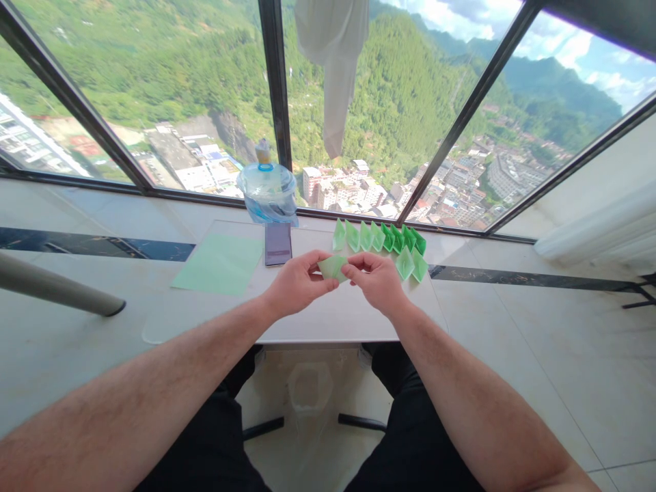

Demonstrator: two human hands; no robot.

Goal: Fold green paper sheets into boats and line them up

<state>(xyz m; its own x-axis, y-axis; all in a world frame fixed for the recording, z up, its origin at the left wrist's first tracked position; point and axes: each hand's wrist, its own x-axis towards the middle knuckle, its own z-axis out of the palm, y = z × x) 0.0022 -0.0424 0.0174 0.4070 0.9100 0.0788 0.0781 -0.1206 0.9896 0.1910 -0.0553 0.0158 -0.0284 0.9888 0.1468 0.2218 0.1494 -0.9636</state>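
The person holds a folded green paper [332, 266] in the air just right of and nearer than the phone [277, 243], low over the white surface [328, 318]. The left hand [294, 281] pinches the paper's left end, and its fingers [318, 262] are clamped together on it. The right hand [376, 279] grips the right end the same way, with its fingers [353, 268] closed on the edge and the thumb on top. The paper spans the short gap between the two hands, and its middle shows between the fingertips. Both forearms are bare and reach in from the near edge.

The phone lies flat and dark, screen up, at the far side of the surface. Just left of the phone lies a flat pale green sheet [219, 264], unfolded. Right of the phone, along the far edge, stands a row of folded green pieces [379, 238], side by side and close together. Two more folded pieces [411, 263] sit just in front of the row's right end.

Directly behind the phone, against the window frame, stands a clear blue water jug [267, 191] with a capped neck. Whether it holds any water cannot be told. Below the phone, under the surface and between the person's knees, is a pale translucent container [309, 389]; its contents cannot be made out.

Above and right of the phone a white cloth [333, 61] hangs in front of the glass.
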